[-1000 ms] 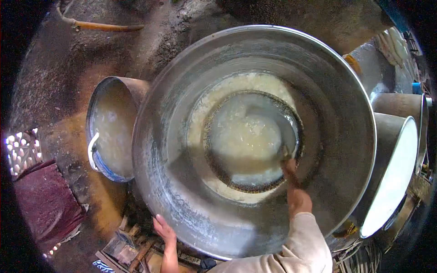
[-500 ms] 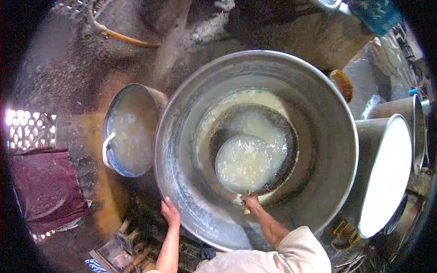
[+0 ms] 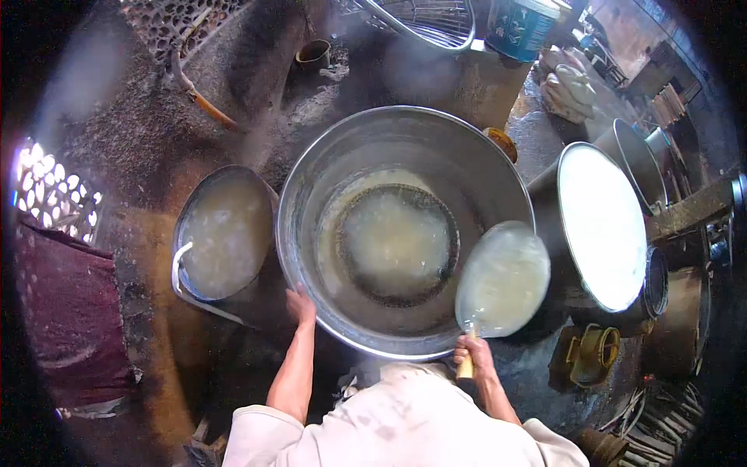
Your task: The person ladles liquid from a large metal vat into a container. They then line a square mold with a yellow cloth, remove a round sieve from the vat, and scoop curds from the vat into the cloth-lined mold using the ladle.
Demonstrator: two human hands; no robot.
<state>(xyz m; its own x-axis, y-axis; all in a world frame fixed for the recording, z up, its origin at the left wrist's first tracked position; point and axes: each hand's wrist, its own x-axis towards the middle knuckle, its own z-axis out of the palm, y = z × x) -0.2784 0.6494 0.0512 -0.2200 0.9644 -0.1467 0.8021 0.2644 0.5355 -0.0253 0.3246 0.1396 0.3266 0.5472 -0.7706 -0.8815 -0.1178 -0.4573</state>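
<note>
A large metal vat (image 3: pixel 311 187) stands in front of me, with a dark woven ring (image 3: pixel 454 245) inside it around cloudy liquid (image 3: pixel 393 243). My right hand (image 3: pixel 476 354) is closed on the light handle of a wide round ladle (image 3: pixel 503 280). Pale liquid fills the ladle, which is over the vat's right rim. My left hand (image 3: pixel 299 305) rests against the lower left rim, its fingers apart and holding nothing.
Left of the vat stands a pot (image 3: pixel 226 233) of cloudy liquid with a white handle. On the right is a tall vessel filled with white (image 3: pixel 601 227). A yellow object (image 3: pixel 595 356) lies lower right, and a teal bucket (image 3: pixel 520 29) stands at the top.
The ladle has come up out of the vat's middle, full of liquid, and moved right over the rim in my right hand. My left hand stays by the rim. The view has shifted.
</note>
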